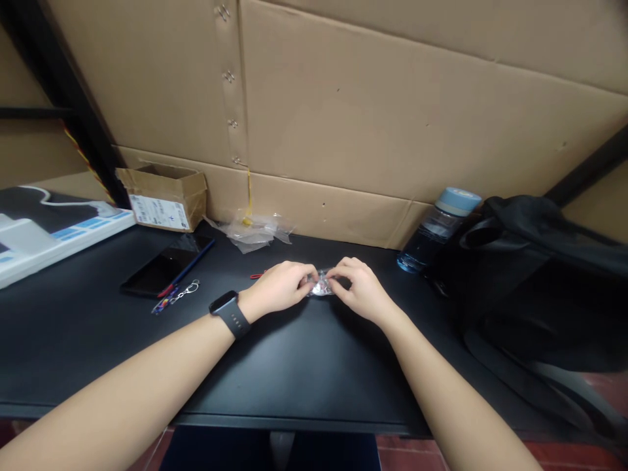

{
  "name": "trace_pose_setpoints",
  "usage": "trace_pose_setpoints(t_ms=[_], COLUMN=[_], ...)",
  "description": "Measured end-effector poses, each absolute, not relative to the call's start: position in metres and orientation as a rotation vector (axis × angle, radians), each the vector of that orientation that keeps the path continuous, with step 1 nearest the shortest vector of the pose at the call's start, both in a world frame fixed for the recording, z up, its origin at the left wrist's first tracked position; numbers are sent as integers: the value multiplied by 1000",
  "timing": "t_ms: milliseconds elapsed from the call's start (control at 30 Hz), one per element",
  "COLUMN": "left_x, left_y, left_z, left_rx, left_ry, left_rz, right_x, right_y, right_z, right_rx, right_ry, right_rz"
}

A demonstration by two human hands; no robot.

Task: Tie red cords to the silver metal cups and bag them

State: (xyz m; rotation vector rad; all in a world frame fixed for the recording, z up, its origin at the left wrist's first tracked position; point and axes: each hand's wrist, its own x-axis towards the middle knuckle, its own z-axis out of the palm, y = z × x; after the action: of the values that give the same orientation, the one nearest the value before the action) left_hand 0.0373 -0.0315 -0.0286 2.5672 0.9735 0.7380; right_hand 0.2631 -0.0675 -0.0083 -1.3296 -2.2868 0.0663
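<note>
A small clear plastic bag [322, 285] with shiny contents lies between my hands over the black table [294, 366]; what is inside is too small to make out. My left hand [282, 286], with a dark watch [229, 313] at its wrist, pinches the bag's left side. On the right side, the thumb and fingers of my right hand [360, 288] close on the same bag. Just behind my left hand a bit of red cord [258, 276] shows, partly hidden. To the left lie a keychain [175, 296] with a metal clasp and a dark phone [169, 265].
An opened cardboard box [164, 196] and crumpled clear plastic wrapping [255, 230] stand along the cardboard wall [392, 118]. A white power strip [73, 239] is at far left. A blue-lidded water bottle [436, 229] and a black backpack [544, 288] take up the right side.
</note>
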Motion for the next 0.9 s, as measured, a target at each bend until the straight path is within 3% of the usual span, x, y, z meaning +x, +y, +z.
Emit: trace_pose_setpoints(t_ms=[467, 900], left_x=[36, 38], left_y=[-39, -34], left_z=[-23, -31], left_rx=[2730, 2725], left_ry=[937, 1002], left_rz=[674, 751], right_x=[261, 258], right_y=[-77, -75], right_z=[-7, -7], right_rx=[-1326, -1367], right_ry=[-2488, -2289], right_rz=[138, 257])
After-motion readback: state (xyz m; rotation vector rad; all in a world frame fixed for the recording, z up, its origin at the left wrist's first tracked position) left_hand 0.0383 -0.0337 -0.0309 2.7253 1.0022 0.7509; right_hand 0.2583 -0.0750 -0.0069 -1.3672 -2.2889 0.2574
